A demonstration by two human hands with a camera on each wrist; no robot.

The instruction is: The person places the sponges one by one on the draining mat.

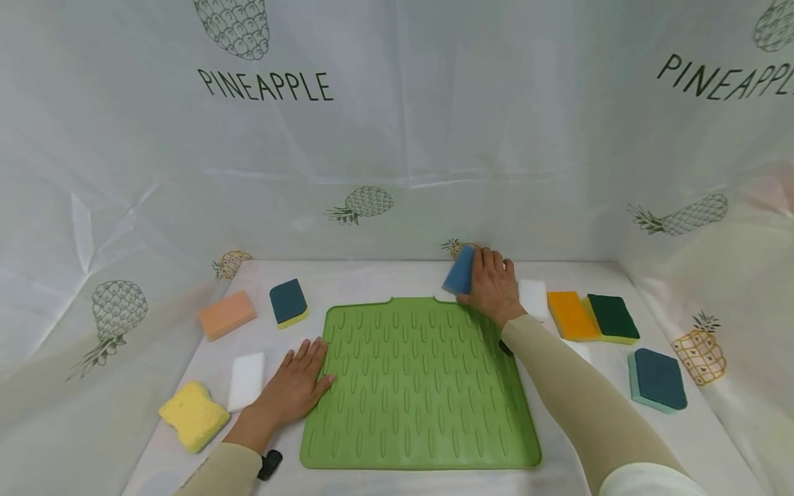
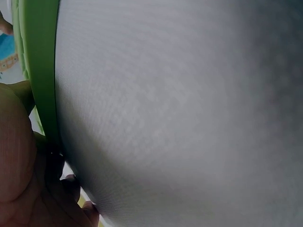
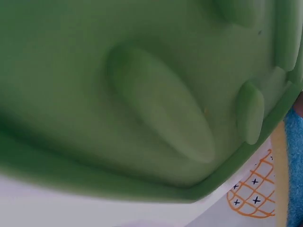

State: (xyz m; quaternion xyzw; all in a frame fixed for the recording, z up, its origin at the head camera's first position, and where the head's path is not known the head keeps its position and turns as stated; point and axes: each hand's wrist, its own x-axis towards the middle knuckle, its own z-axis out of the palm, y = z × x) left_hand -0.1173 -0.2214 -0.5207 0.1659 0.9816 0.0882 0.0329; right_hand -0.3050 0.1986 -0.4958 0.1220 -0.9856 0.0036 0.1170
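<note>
My right hand (image 1: pixel 494 286) is at the back edge of the green ridged mat (image 1: pixel 415 386), holding a blue sponge (image 1: pixel 460 271) between thumb and fingers. The sponge stands tilted to the left of the hand, near the back wall. At the right border of the right wrist view, the same sponge (image 3: pixel 296 165) shows a blue face and a tan side. My left hand (image 1: pixel 293 386) lies by the mat's left edge with fingers extended and thumb over the rim. In the left wrist view, the left hand (image 2: pixel 19 156) is against the green rim (image 2: pixel 42 71).
Left of the mat lie a peach sponge (image 1: pixel 227 315), a dark blue and yellow sponge (image 1: pixel 288 302), a white sponge (image 1: pixel 247 381) and a yellow sponge (image 1: pixel 195 416). To the right are white (image 1: pixel 532 298), orange (image 1: pixel 572 316), dark green (image 1: pixel 613 317) and teal (image 1: pixel 657 379) sponges.
</note>
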